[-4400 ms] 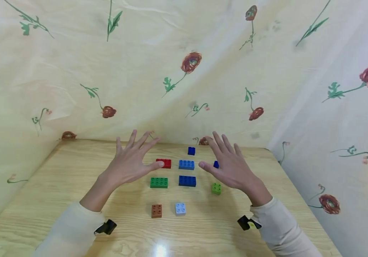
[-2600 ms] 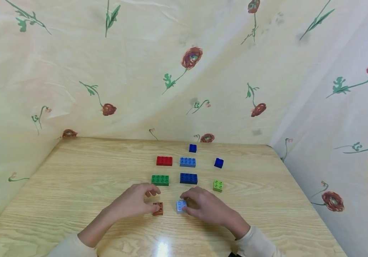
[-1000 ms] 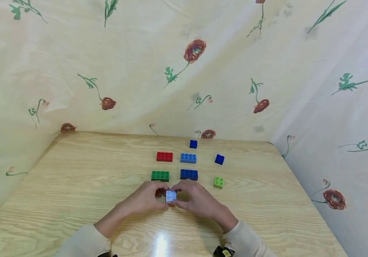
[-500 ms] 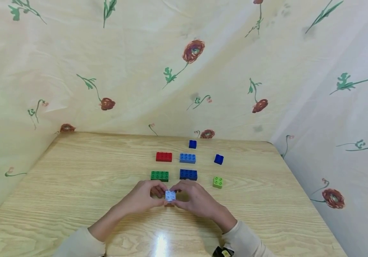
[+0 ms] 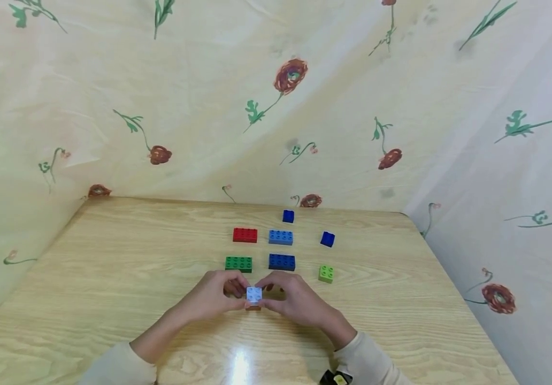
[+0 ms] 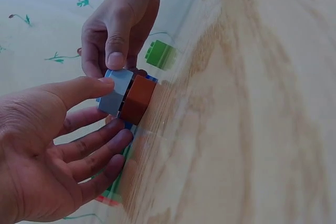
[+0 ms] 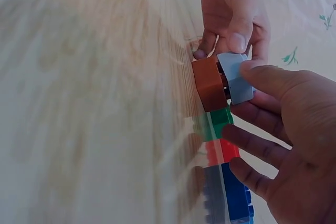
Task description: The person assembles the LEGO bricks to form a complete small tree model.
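Note:
A light blue two-by-two toy brick (image 5: 254, 294) sits over a brown two-by-two brick (image 5: 253, 308) on the table, close in front of the person. Between them a narrow gap with brown studs shows in the right wrist view, the light blue brick (image 7: 235, 78) slightly tilted on the brown brick (image 7: 209, 83). From the left, my left hand (image 5: 212, 295) pinches the light blue brick, its thumb on the near side. My right hand (image 5: 299, 300) pinches the same brick from the right. Both hands' lower fingers spread loosely behind the pair.
Beyond the hands lie a green brick (image 5: 238, 263), a dark blue brick (image 5: 282, 262), a red brick (image 5: 245, 235) and a medium blue brick (image 5: 281, 237). A lime brick (image 5: 326, 274) and two small blue bricks (image 5: 327, 239) lie right and farther back. Flowered cloth (image 5: 199, 107) hangs behind.
Both hands came down from spread above the table to the brown and light blue bricks. These were brought together, light blue over brown. Over the last half second they have barely moved.

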Tool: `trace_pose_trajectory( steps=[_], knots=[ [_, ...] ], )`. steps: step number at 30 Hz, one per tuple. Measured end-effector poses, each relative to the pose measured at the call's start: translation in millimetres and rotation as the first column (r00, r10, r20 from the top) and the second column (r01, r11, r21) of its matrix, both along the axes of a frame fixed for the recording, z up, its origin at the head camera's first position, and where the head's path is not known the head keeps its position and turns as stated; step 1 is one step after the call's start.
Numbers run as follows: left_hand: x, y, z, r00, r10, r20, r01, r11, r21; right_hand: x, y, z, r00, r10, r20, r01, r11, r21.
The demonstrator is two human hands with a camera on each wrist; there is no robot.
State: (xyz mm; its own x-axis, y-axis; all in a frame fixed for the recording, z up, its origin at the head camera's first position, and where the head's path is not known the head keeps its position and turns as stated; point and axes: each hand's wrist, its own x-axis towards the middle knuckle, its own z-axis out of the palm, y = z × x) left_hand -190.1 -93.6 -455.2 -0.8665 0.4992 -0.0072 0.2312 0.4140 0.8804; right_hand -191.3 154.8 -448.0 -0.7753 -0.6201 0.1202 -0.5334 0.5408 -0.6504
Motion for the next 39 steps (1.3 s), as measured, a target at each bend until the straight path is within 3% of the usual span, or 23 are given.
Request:
trace_pose_trajectory(
  steps=[13, 22, 26, 32, 37, 39],
  knots=[
    [-1.5, 0.2, -0.7, 1.000, -0.010, -0.003, 0.010, 1.000, -0.015, -0.4, -0.2, -0.7, 1.000, 0.009, 0.009, -0.009, 1.000, 0.001],
    [-2.3, 0.8, -0.2, 1.000, -0.008, 0.007, 0.008, 1.000, -0.013, -2.4, 8.6, 7.0, 0.999, 0.040, 0.022, -0.041, 0.999, 0.012],
    [-2.5, 0.7, -1.0, 1.000, -0.008, 0.014, 0.008, 1.000, -0.018, -3.8, 22.4, 14.0, 1.000, -0.015, 0.016, 0.015, 1.000, 0.028],
    [-2.2, 0.9, -1.4, 1.000, -0.005, 0.024, 0.005, 1.000, -0.021, -13.0, 57.2, 23.3, 0.992, -0.105, -0.075, 0.106, 0.994, 0.002],
    [-2.3, 1.4, -1.2, 1.000, -0.004, 0.019, 0.005, 1.000, -0.022, -26.0, 93.5, 23.6, 0.956, -0.234, -0.177, 0.238, 0.971, -0.003],
    [-2.4, 1.8, -1.1, 1.000, -0.006, 0.020, 0.006, 1.000, -0.024, -28.9, 107.9, 22.3, 0.941, -0.288, -0.176, 0.294, 0.956, 0.008]
  ],
)
